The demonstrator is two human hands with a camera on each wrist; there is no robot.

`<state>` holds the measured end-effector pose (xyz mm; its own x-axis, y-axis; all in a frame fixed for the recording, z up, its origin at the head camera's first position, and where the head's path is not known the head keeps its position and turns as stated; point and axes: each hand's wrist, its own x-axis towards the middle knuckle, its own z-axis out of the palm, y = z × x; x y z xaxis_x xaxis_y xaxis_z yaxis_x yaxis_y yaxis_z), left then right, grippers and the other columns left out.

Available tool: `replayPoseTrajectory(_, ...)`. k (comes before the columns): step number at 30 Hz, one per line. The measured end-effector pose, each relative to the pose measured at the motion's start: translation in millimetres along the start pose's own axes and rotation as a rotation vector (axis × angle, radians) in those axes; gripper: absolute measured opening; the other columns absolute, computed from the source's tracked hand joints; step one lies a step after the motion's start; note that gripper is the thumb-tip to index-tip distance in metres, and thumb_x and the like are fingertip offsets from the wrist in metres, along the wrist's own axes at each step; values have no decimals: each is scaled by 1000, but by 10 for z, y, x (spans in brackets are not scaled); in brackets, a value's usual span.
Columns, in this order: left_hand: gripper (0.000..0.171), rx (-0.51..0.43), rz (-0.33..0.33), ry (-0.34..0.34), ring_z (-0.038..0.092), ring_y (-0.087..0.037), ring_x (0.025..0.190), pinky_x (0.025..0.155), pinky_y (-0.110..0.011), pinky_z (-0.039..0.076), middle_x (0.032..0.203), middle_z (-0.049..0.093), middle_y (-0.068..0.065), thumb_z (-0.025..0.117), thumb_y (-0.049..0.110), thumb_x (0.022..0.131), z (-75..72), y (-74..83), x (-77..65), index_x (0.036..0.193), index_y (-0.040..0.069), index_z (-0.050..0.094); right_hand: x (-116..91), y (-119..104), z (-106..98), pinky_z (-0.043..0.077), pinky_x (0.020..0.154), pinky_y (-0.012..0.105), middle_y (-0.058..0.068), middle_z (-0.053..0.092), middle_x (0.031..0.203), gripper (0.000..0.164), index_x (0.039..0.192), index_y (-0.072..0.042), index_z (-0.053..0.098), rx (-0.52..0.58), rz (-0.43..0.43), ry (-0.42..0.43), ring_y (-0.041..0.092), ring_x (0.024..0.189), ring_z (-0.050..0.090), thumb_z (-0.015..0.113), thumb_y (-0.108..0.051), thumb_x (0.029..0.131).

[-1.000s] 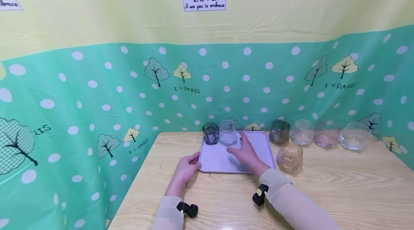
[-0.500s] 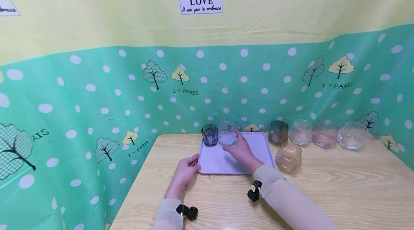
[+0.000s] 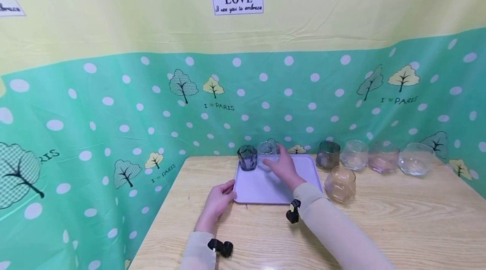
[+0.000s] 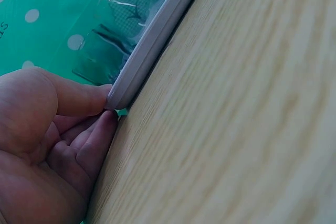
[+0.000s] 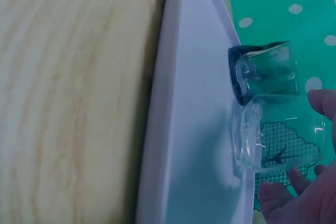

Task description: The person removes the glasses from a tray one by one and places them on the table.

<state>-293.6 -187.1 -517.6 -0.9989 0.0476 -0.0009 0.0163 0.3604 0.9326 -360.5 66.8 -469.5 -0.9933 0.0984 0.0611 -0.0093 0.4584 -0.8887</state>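
Observation:
A pale lilac tray (image 3: pixel 262 190) lies on the table. My left hand (image 3: pixel 219 200) pinches its near left corner, thumb (image 4: pixel 86 98) above and fingers below in the left wrist view. A dark grey faceted glass (image 3: pixel 247 158) stands upright at the tray's far left. Right beside it is a clear glass (image 5: pixel 281 135). My right hand (image 3: pixel 282 166) is spread round the near and right sides of the clear glass. In the right wrist view its thumb is by the rim and the other fingers are along the opposite side; firm contact cannot be made out.
Right of the tray stand a dark smoky glass (image 3: pixel 328 155), a clear glass (image 3: pixel 354 155), a pinkish glass (image 3: pixel 383 158) and a wide clear glass (image 3: pixel 414 160). An amber glass (image 3: pixel 341 184) is nearer, close to the tray's right edge. A patterned curtain (image 3: pixel 243 93) hangs behind the wooden table (image 3: pixel 398 219).
My right hand has moved left and come in round the clear glass. The left hand keeps its hold on the tray corner. Both glasses on the tray look unmoved.

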Motion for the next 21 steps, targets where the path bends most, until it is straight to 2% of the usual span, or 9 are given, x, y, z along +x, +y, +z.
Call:
replayPoseTrajectory(5, 52, -10, 0, -6, 55, -40, 141, 117, -49, 46, 147, 61, -26, 68, -1, 98, -9, -6, 0, 149, -7, 57, 51, -24, -18, 36, 124, 60, 26, 38, 166, 93, 168, -6, 26, -15, -10, 6, 47, 151, 39, 80, -32, 96)
replayPoseTrajectory(16, 51, -24, -3, -15, 55, -40, 141, 116, -48, 47, 149, 59, -26, 67, -1, 99, -15, -12, 10, 149, -7, 57, 156, -136, -103, 30, 128, 58, 23, 35, 169, 90, 168, -6, 27, -29, -39, -3, 44, 155, 33, 77, -36, 99)
replayPoseTrajectory(21, 52, -21, -3, -19, 54, -40, 142, 117, -48, 46, 149, 59, -25, 68, -1, 99, -16, -12, 9, 149, -6, 57, 170, -108, -95, 33, 127, 57, 22, 38, 168, 92, 167, -5, 30, -46, -41, -26, 43, 153, 36, 80, -37, 97)
